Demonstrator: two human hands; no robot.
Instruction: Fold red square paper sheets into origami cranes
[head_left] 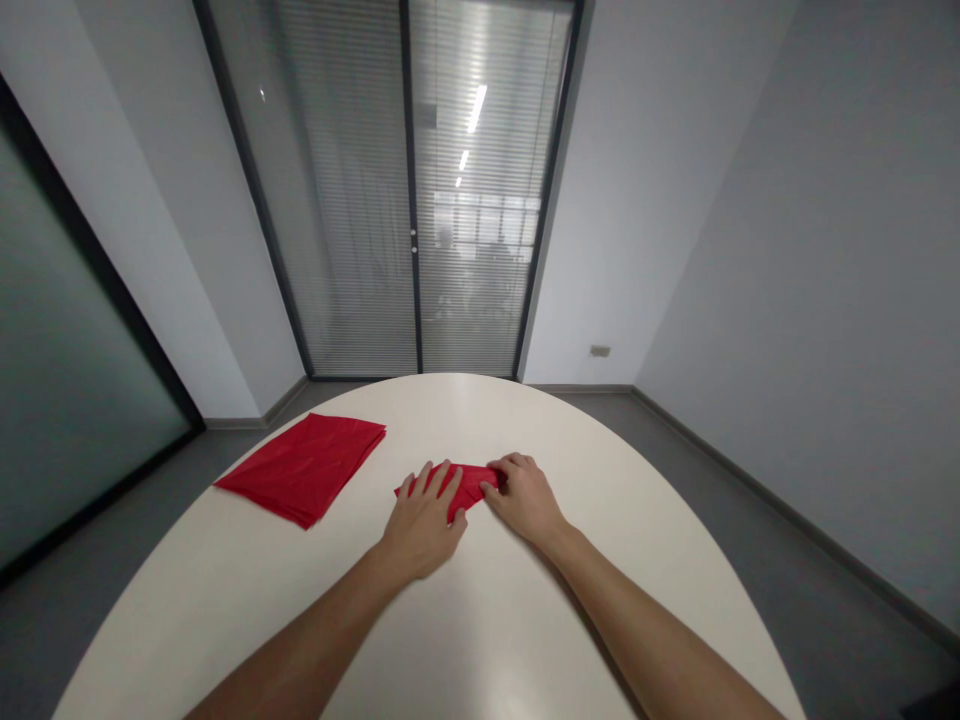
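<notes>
Head view: nearest, the left forearm (pixel 322 620) and the right forearm (pixel 637 610), both bare, reach in from the bottom edge over a round, cream-white table (pixel 465 660), whose surface carries a soft glare between them. Ahead of them, the two hands meet at a small red folded piece (pixel 472 484) that lies on the table, a little right of the middle of the view. The left hand (pixel 424 525) rests palm down on its left part, fingers spread and straightened, laid over it rather than gripping. The right hand (pixel 529 495) curls at the other end, thumb and forefinger pinching the red material at its right tip; the remaining fingers are bent, and how far they reach under it cannot be told. Left of the hands and well apart from them, a larger red folded stack (pixel 304 470) lies flat, its layered edges showing and its left corner near the table's rim. Past the table runs a grey floor (pixel 664 425), with a dark-framed frosted glass panel (pixel 67 380) at left and a pale wall (pixel 825 250) at right. Farther off, a small plate (pixel 599 351) sits low on the back wall (pixel 637 190), beside a dark-framed glass partition (pixel 360 200) with slatted blinds, bright light strips showing in its right pane.
</notes>
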